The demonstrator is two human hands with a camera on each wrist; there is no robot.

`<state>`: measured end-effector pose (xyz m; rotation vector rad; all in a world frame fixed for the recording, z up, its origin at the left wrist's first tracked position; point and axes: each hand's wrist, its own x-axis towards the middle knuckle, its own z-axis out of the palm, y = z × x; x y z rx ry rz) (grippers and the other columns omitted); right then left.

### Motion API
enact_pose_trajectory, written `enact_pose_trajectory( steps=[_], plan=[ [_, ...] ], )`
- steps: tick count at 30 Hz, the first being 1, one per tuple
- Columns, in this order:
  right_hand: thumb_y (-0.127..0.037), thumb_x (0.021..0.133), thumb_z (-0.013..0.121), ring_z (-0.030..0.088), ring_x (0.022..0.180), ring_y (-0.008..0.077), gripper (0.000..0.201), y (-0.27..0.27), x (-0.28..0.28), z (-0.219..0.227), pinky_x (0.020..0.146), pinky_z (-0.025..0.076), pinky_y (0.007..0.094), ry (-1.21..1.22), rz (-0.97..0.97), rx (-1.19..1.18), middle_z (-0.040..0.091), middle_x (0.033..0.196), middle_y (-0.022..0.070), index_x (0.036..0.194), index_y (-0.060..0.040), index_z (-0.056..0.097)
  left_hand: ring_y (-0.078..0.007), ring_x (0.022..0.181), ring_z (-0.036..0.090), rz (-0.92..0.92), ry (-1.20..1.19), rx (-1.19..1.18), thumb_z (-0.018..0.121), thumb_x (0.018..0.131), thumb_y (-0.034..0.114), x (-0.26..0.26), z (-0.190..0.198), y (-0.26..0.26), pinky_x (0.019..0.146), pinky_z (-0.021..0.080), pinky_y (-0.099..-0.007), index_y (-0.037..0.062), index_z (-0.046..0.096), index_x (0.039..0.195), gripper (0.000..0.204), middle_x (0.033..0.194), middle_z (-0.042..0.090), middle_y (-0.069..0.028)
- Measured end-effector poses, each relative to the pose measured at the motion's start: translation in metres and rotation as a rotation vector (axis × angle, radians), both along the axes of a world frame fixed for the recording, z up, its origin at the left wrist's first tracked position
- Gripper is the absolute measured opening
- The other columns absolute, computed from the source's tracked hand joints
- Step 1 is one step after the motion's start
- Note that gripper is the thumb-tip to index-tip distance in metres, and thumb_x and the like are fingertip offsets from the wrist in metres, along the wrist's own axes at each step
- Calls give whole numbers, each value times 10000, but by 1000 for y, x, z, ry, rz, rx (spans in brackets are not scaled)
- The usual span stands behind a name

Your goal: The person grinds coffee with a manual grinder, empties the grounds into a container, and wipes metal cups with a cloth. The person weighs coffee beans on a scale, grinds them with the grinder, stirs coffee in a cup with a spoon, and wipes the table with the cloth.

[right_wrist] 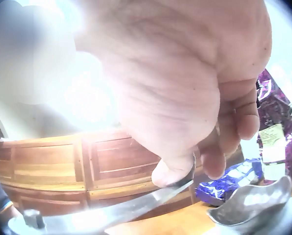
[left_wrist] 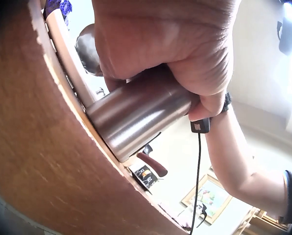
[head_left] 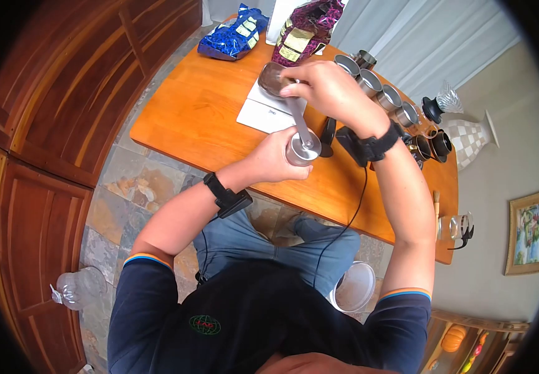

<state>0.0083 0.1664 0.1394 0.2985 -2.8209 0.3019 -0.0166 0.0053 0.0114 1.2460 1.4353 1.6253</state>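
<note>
My left hand [head_left: 275,159] grips the steel body of a hand coffee grinder [left_wrist: 141,117], held upright near the table's front edge. From its lid a flat metal crank [head_left: 300,121] reaches away toward my right hand [head_left: 331,90]. The thumb and fingers of that hand pinch the crank's far end, mostly hiding the knob. Beside those fingers, a shiny steel scoop-like dish [right_wrist: 253,200] sits over a white flat scale [head_left: 260,117] on the wooden table.
Blue [head_left: 235,34] and purple [head_left: 307,34] bags stand at the back. Several steel cups [head_left: 369,82] line the right side, near a chequered vase [head_left: 468,140] and a glass carafe [head_left: 450,227]. A cable [head_left: 361,199] hangs from my right wrist. A white bucket [head_left: 353,287] is on the floor.
</note>
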Motion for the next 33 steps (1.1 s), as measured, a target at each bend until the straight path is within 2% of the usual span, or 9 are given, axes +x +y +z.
enact_pose_trajectory(
  steps=[7,9,10,15,17,23,25,30,33],
  plan=[
    [-266,880,719,640,785,399,286,28,51,4,697,490,461,-70,-195,-139,666,807,212,1044,-31,720,-65,891,620,-12,-24,-14,808,734,88,1,3,-1,825,514,-254,48,584,1117,446,956,659,-4],
    [-260,889,714,636,783,396,269,31,72,5,698,487,456,17,-215,-107,663,804,208,1009,-19,707,-63,892,619,-18,-32,-9,809,733,88,2,5,-2,825,512,-251,47,586,1111,441,952,659,-2],
    [-257,895,713,627,790,394,265,29,84,8,707,480,456,-41,-289,-94,662,802,197,995,-13,692,-63,893,619,-7,-29,-1,808,733,86,2,7,-2,825,511,-251,47,588,1106,435,952,659,-1],
    [-266,880,726,611,807,376,288,17,128,7,721,482,449,-40,-368,-114,649,793,179,1015,-15,685,-64,901,620,-11,-26,24,802,732,81,2,4,-1,828,510,-253,45,589,1106,431,951,660,-1],
    [-259,863,739,608,794,362,294,13,143,4,714,485,444,-27,-396,5,640,780,175,1013,-12,680,-68,904,623,-19,-42,29,795,730,78,1,3,0,832,512,-259,43,590,1115,438,953,663,-6],
    [-234,837,767,605,755,333,298,-18,183,4,690,494,424,3,-374,37,632,763,150,1012,-13,672,-66,897,607,27,5,22,794,722,67,3,4,-1,823,507,-253,41,595,1098,426,955,649,-4],
    [-243,841,774,583,714,282,276,-32,192,4,643,476,398,45,-352,8,600,715,105,1026,-63,676,-65,895,603,35,0,24,793,720,65,4,6,-1,819,504,-250,42,597,1092,422,957,646,-3],
    [-182,792,823,593,680,261,273,-55,201,-3,616,488,378,112,-255,-57,640,731,91,977,-31,690,-66,892,605,73,34,-2,789,712,62,4,4,-2,809,505,-249,43,598,1089,423,964,648,-4],
    [-196,810,804,604,697,274,304,-65,202,-3,631,515,388,69,-202,-68,638,740,105,1014,-12,673,-70,887,610,67,61,18,787,706,56,4,4,-1,804,509,-253,46,597,1089,428,962,652,0]
  ],
)
